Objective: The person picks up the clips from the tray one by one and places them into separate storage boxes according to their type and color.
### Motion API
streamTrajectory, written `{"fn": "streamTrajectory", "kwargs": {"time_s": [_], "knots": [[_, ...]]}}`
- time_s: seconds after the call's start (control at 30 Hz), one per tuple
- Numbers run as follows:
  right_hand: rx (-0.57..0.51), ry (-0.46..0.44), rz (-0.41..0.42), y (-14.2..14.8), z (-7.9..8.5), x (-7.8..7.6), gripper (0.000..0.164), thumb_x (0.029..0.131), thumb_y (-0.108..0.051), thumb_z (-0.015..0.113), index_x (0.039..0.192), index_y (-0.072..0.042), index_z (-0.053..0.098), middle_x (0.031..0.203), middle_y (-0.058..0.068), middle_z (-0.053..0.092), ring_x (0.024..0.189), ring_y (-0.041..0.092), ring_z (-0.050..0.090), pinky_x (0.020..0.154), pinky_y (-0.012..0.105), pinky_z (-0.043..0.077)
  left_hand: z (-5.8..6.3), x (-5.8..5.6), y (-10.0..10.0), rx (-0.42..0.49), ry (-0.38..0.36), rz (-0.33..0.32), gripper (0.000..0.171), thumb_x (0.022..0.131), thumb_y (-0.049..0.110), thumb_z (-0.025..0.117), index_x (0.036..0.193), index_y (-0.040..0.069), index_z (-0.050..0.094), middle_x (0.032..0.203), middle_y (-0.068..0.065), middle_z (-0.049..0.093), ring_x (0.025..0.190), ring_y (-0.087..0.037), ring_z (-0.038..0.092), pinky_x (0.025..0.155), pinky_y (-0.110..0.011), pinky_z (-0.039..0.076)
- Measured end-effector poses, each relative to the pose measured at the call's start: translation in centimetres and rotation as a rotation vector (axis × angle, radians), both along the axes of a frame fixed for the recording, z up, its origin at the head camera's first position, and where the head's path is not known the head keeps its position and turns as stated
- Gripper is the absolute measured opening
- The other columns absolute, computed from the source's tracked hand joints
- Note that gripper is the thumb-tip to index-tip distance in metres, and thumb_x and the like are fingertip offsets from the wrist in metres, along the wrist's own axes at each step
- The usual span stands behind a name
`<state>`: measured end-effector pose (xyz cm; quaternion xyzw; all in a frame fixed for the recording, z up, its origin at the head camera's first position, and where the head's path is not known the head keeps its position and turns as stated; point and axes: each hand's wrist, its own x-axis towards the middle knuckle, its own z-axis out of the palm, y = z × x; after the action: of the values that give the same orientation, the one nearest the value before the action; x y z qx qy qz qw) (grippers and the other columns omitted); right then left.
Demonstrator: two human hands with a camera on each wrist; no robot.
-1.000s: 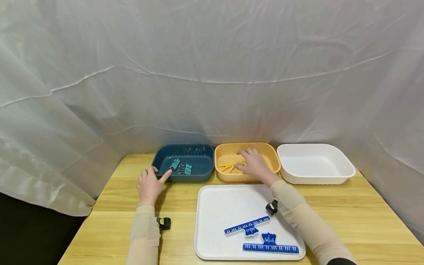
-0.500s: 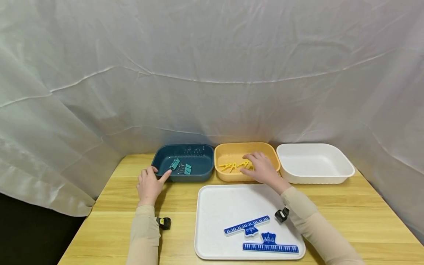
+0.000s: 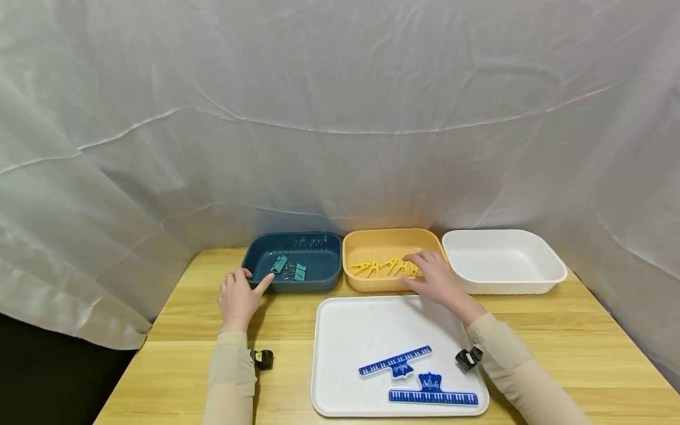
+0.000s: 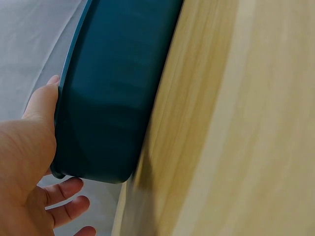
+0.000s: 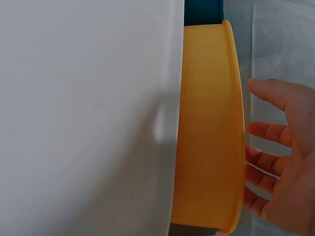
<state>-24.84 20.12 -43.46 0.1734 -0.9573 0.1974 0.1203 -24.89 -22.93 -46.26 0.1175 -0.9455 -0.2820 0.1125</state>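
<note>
My left hand (image 3: 239,298) rests at the front left corner of the dark teal bin (image 3: 300,286), its thumb at the front rim. In the left wrist view the other fingers (image 4: 69,211) lie spread and loose past the bin's end wall. Two teal binder clips (image 3: 300,271) lie inside. My right hand (image 3: 434,277) hovers over the right part of the yellow bin (image 3: 372,284), thumb and fingers apart, nothing held between them. Several yellow clothespins (image 3: 390,265) lie in a row on that bin's floor, the rightmost partly behind the fingertips.
On the right stands a white bin (image 3: 504,286). A white tray (image 3: 340,330) lies in front of the bins, bearing two blue-and-white piano-key clips (image 3: 432,396). All rest on a wooden table (image 3: 175,354), with a pale curtain (image 3: 340,147) close behind.
My right hand has moved right across the yellow bin, uncovering more clothespins. The left hand has stayed at the teal bin's corner.
</note>
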Motion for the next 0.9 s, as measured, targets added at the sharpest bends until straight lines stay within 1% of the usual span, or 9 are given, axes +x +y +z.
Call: {"fn": "streamTrajectory", "kwargs": {"time_s": [0.13, 0.37, 0.57, 0.7, 0.9], "knots": [[-0.028, 0.019, 0.016, 0.5, -0.2, 0.6, 0.052, 0.085, -0.038, 0.073, 0.125, -0.008, 0.06, 0.122, 0.015, 0.06, 0.118, 0.035, 0.05, 0.099, 0.054, 0.038, 0.0, 0.1, 0.0, 0.0, -0.004, 0.002, 0.063, 0.087, 0.061, 0.06, 0.117, 0.007, 0.048, 0.115, -0.02, 0.046, 0.106, -0.038, 0.04, 0.081, -0.053, 0.036], [-0.049, 0.05, -0.015, 1.2, -0.1, 2.0, 0.052, 0.084, -0.037, 0.075, 0.124, -0.006, 0.061, 0.119, 0.016, 0.06, 0.112, 0.036, 0.051, 0.094, 0.054, 0.039, 0.0, 0.1, -0.1, -0.005, 0.001, 0.002, 0.067, 0.086, 0.065, 0.058, 0.117, 0.007, 0.048, 0.115, -0.02, 0.047, 0.105, -0.038, 0.041, 0.08, -0.053, 0.037], [-0.08, 0.054, -0.04, 1.6, 0.2, 3.6, 0.05, 0.084, -0.033, 0.076, 0.123, -0.005, 0.061, 0.122, 0.018, 0.06, 0.116, 0.039, 0.048, 0.098, 0.056, 0.037, 0.1, 0.1, -0.2, -0.005, 0.003, -0.001, 0.067, 0.086, 0.066, 0.058, 0.117, 0.007, 0.049, 0.115, -0.02, 0.047, 0.105, -0.038, 0.041, 0.078, -0.052, 0.036], [-0.105, 0.086, -0.028, 2.0, 0.6, 4.5, 0.046, 0.082, -0.029, 0.077, 0.12, -0.005, 0.062, 0.12, 0.017, 0.06, 0.115, 0.038, 0.048, 0.097, 0.056, 0.038, 0.1, 0.1, -0.3, -0.008, 0.002, -0.002, 0.067, 0.086, 0.065, 0.058, 0.117, 0.007, 0.049, 0.115, -0.019, 0.047, 0.104, -0.038, 0.041, 0.078, -0.052, 0.036], [-0.102, 0.111, -0.023, 2.5, 0.8, 5.4, 0.044, 0.082, -0.026, 0.078, 0.118, -0.006, 0.063, 0.118, 0.017, 0.061, 0.113, 0.037, 0.049, 0.096, 0.055, 0.039, 0.0, 0.0, -0.3, -0.013, 0.006, 0.002, 0.065, 0.087, 0.064, 0.059, 0.116, 0.007, 0.049, 0.115, -0.02, 0.047, 0.104, -0.038, 0.042, 0.078, -0.053, 0.037]]}}
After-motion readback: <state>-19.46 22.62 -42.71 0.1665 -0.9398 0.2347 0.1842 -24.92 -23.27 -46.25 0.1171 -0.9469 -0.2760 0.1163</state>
